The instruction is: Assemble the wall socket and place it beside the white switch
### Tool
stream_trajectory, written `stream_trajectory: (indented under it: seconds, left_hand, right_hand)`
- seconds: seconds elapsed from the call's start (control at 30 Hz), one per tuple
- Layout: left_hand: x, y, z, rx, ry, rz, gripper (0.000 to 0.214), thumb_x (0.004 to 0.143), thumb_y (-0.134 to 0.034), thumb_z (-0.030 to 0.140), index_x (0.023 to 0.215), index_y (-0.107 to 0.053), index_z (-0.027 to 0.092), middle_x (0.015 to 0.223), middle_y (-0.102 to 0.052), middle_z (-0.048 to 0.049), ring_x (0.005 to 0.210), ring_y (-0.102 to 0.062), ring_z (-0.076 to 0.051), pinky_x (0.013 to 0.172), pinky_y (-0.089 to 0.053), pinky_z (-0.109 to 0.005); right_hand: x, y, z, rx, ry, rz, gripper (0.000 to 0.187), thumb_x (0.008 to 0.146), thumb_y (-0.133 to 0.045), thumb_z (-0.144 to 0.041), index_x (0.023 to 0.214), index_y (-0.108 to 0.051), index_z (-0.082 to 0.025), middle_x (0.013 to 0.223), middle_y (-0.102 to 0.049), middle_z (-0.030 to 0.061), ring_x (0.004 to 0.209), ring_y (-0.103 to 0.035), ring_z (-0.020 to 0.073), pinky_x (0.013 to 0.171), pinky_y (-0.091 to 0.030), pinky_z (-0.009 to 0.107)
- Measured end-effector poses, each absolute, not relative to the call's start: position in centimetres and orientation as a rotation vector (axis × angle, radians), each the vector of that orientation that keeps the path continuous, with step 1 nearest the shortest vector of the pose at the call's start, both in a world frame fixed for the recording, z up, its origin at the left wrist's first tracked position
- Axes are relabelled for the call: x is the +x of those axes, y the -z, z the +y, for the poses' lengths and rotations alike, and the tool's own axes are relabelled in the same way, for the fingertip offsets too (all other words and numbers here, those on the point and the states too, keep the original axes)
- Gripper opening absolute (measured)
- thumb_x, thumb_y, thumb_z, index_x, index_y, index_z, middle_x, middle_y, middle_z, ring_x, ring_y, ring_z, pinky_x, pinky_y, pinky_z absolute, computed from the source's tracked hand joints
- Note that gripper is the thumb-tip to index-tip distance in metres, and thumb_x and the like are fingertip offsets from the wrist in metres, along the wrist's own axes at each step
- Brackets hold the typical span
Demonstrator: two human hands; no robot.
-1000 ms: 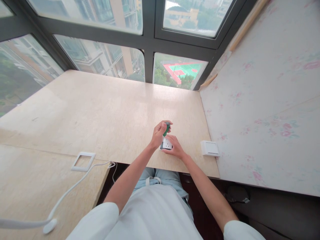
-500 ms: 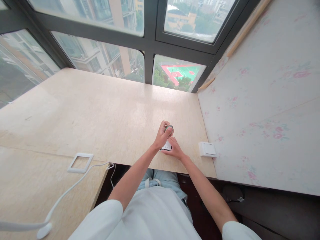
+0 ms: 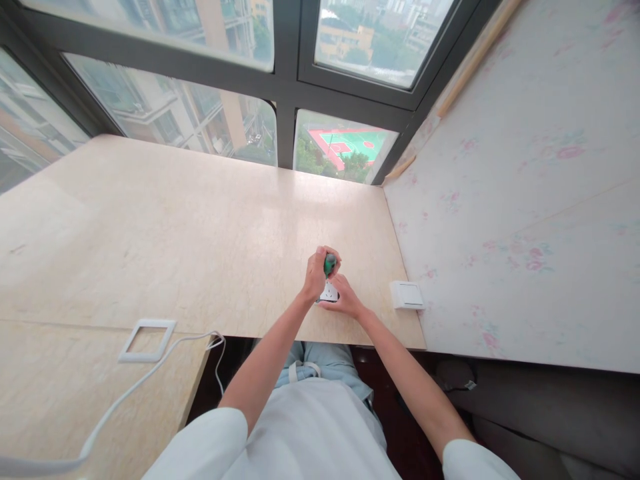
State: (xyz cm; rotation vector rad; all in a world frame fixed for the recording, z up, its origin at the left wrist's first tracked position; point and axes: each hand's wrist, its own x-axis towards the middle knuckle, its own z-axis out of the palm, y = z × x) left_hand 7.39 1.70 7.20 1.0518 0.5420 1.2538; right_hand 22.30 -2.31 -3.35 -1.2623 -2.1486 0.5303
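My left hand (image 3: 316, 272) is wrapped round the green and dark grey handle of a screwdriver (image 3: 329, 265), held upright over a white wall socket (image 3: 329, 291). The screwdriver's shaft and tip are hidden behind the hand. Fingers and thumb of my right hand (image 3: 346, 298) grip the socket by its right and near sides, close to the tabletop. Plug slots show on the socket's white face, and a dark edge runs along its near side.
A white square frame (image 3: 147, 341) lies at the left, beside a white cable (image 3: 133, 393). At the right, a white switch box (image 3: 407, 295) sits against the flowered wall (image 3: 520, 220). The pale table (image 3: 200, 233) reaches back to the windows.
My left hand has turned on the screwdriver, so more of its green handle shows. My right hand keeps hold of the socket. The whole view has shifted slightly.
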Motion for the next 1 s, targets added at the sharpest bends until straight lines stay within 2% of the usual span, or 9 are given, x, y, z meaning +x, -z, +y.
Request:
stream_trajectory:
  seconds: [0.03,0.1,0.17,0.23,0.43,0.53,0.67,0.9,1.0]
  left_hand:
    - [7.3,-7.1,1.7,1.070,-1.240,0.498,0.061,0.091,-0.032,0.073,0.078,-0.054,0.018,0.053,-0.044,0.0040,0.045,-0.033,-0.008,0.045,-0.026,-0.024]
    - [7.1,-7.0,1.7,1.104,-1.209,0.436,0.055,0.084,-0.047,0.075,0.085,-0.049,0.020,0.063,-0.048,0.0045,0.048,-0.033,-0.007,0.047,-0.028,-0.022]
    - [7.0,-6.8,1.7,1.113,-1.195,0.443,0.051,0.077,-0.066,0.065,0.086,-0.042,0.021,0.073,-0.049,0.0047,0.053,-0.035,-0.006,0.051,-0.031,-0.021]
    - [7.0,-6.8,1.7,1.120,-1.198,0.473,0.048,0.076,-0.074,0.054,0.085,-0.039,0.022,0.080,-0.049,0.0042,0.058,-0.038,-0.006,0.055,-0.035,-0.020]
    - [6.7,-6.8,2.0,1.153,-1.319,0.583,0.038,0.086,-0.062,0.056,0.087,-0.054,0.019,0.079,-0.052,0.0006,0.065,-0.049,-0.010,0.060,-0.040,-0.024]
    - [6.2,-6.9,2.2,1.160,-1.324,0.648,0.045,0.089,-0.052,0.063,0.086,-0.060,0.018,0.075,-0.053,-0.0010,0.064,-0.049,-0.012,0.057,-0.038,-0.024]
    - [6.0,-6.9,2.5,1.155,-1.218,0.576,0.052,0.089,-0.048,0.066,0.087,-0.065,0.017,0.072,-0.054,-0.0019,0.065,-0.050,-0.013,0.057,-0.038,-0.025]
    - [6.6,-6.6,2.5,1.140,-1.172,0.470,0.055,0.091,-0.042,0.068,0.090,-0.062,0.017,0.062,-0.045,0.0028,0.051,-0.038,-0.009,0.049,-0.029,-0.024]
    - [6.8,-6.2,2.5,1.154,-1.183,0.436,0.054,0.085,-0.051,0.072,0.097,-0.055,0.019,0.066,-0.046,0.0042,0.050,-0.035,-0.007,0.048,-0.027,-0.022]
  right_hand:
    - [22.2,3.2,-2.4,-1.269,-0.534,-2.147,0.067,0.077,-0.069,-0.060,0.129,-0.054,-0.021,0.125,-0.059,0.0152,0.118,-0.053,0.0338,0.098,-0.045,0.052]
    - [22.1,3.1,-2.4,-1.281,-0.547,-2.146,0.067,0.078,-0.069,-0.059,0.131,-0.052,-0.022,0.126,-0.059,0.0149,0.119,-0.053,0.0342,0.099,-0.044,0.053]
    - [22.1,3.1,-2.4,-1.286,-0.558,-2.145,0.070,0.078,-0.070,-0.056,0.136,-0.048,-0.022,0.130,-0.057,0.0150,0.123,-0.051,0.0350,0.101,-0.042,0.054]
    - [22.1,3.2,-2.4,-1.281,-0.556,-2.144,0.074,0.079,-0.070,-0.054,0.140,-0.043,-0.022,0.133,-0.056,0.0154,0.126,-0.049,0.0353,0.103,-0.040,0.055]
    - [22.2,3.5,-2.5,-1.264,-0.534,-2.131,0.074,0.076,-0.073,-0.055,0.138,-0.046,-0.024,0.135,-0.055,0.0149,0.126,-0.050,0.0342,0.105,-0.040,0.055]
    - [22.3,3.6,-2.6,-1.258,-0.535,-2.132,0.073,0.077,-0.071,-0.054,0.139,-0.046,-0.025,0.135,-0.055,0.0145,0.127,-0.050,0.0333,0.106,-0.040,0.055]
    - [22.3,3.8,-2.6,-1.255,-0.520,-2.124,0.072,0.077,-0.072,-0.053,0.139,-0.046,-0.026,0.135,-0.056,0.0139,0.127,-0.050,0.0343,0.106,-0.040,0.057]
    - [22.1,3.6,-2.6,-1.263,-0.521,-2.124,0.071,0.075,-0.074,-0.052,0.135,-0.048,-0.025,0.131,-0.058,0.0138,0.123,-0.052,0.0347,0.102,-0.041,0.056]
    - [22.0,3.3,-2.6,-1.269,-0.538,-2.129,0.069,0.076,-0.073,-0.053,0.133,-0.049,-0.024,0.128,-0.059,0.0137,0.120,-0.053,0.0340,0.100,-0.043,0.054]
